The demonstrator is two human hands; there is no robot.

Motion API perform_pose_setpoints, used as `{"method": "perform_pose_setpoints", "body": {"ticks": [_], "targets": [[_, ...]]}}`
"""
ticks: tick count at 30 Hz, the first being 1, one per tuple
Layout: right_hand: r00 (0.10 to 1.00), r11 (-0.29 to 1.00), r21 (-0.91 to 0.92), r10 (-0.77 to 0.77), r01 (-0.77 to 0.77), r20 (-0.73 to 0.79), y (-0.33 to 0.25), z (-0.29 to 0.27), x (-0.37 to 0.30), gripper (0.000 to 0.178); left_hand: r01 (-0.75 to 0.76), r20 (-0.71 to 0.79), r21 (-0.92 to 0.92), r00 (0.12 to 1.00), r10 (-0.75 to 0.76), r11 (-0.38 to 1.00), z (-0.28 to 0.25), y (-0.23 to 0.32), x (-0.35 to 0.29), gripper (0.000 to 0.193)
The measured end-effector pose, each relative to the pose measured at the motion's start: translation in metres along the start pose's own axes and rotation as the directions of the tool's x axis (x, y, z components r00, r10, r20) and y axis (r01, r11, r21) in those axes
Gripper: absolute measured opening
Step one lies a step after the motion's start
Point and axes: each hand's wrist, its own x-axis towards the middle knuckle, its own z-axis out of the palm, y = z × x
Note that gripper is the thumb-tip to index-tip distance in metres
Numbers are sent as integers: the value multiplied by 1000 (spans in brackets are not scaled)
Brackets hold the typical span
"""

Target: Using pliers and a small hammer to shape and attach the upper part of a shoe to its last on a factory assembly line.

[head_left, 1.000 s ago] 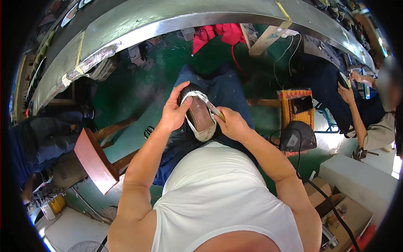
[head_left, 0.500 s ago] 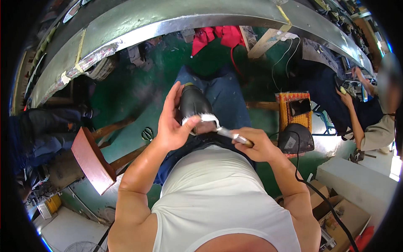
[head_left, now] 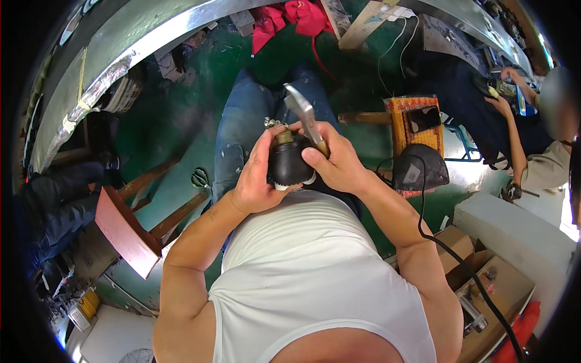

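A black shoe upper (head_left: 289, 164) on a last is held above my lap, with a whitish edge along its near side. The brownish-green top of the last (head_left: 284, 138) shows at the far end, beside some small silvery beads (head_left: 273, 123). My left hand (head_left: 254, 175) is closed round the shoe's left side. My right hand (head_left: 336, 160) grips a metal hand tool (head_left: 302, 109) with a hammer-like head and brown handle, head pointing away from me. Its fingers also lie against the shoe's right side. The shoe's underside is hidden.
A metal-edged bench (head_left: 151, 45) curves across the far side. Left stands a reddish stool (head_left: 124, 233), with scissors (head_left: 200, 177) near it. Right are a phone (head_left: 423, 119) on an orange mat, a black bag (head_left: 420, 169), a cable and cardboard boxes (head_left: 499, 296). A co-worker (head_left: 538, 166) sits far right.
The shoe has been turned so the last's top shows, and drawn closer to me. My right hand has moved up and left against it, and the tool now points away rather than at the whitish edge.
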Motion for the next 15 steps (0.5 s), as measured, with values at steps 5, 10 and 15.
{"method": "perform_pose_setpoints", "body": {"ticks": [5,10,15], "targets": [[984,987,18,160,-159,-74,14,-6,-3,40,97,9,35,995,-97,995,-8,-2,6,111],[806,776,-289,591,-561,24,13,-27,-20,35,142,-126,6,982,-140,990,-23,-7,15,112],[962,902,-395,241,-173,128,22,-27,-54,44,100,-252,-112,959,-125,989,-27,-8,39,107]]}}
